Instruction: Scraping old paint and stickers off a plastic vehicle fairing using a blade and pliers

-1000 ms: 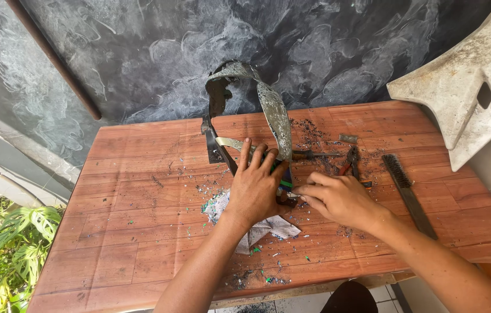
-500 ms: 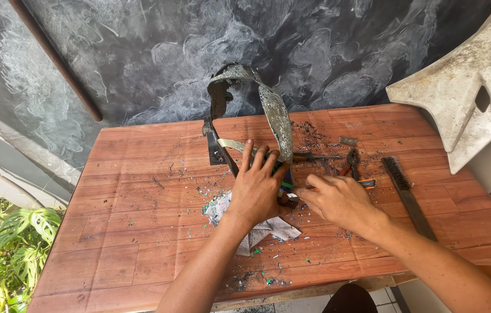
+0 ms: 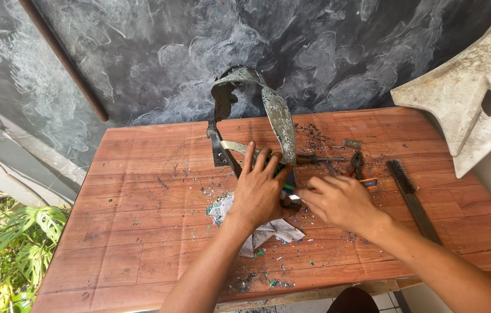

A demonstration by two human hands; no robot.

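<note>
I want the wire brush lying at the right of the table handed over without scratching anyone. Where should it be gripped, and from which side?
Probably by the long bare handle end of the wire brush, nearest the table's front edge. Come from above on the right: it lies flat, slanted, bristled end far from the person. The right hand is nearest; the left hand presses the curved metal piece.

A reddish-brown wood-grain counter [image 3: 141,232], flecked with green and grey shavings, carries a mottled grey-green curved panel [image 3: 277,116] at centre frame; behind, a charcoal wall [image 3: 141,58] swirled with white chalky smears.
</note>
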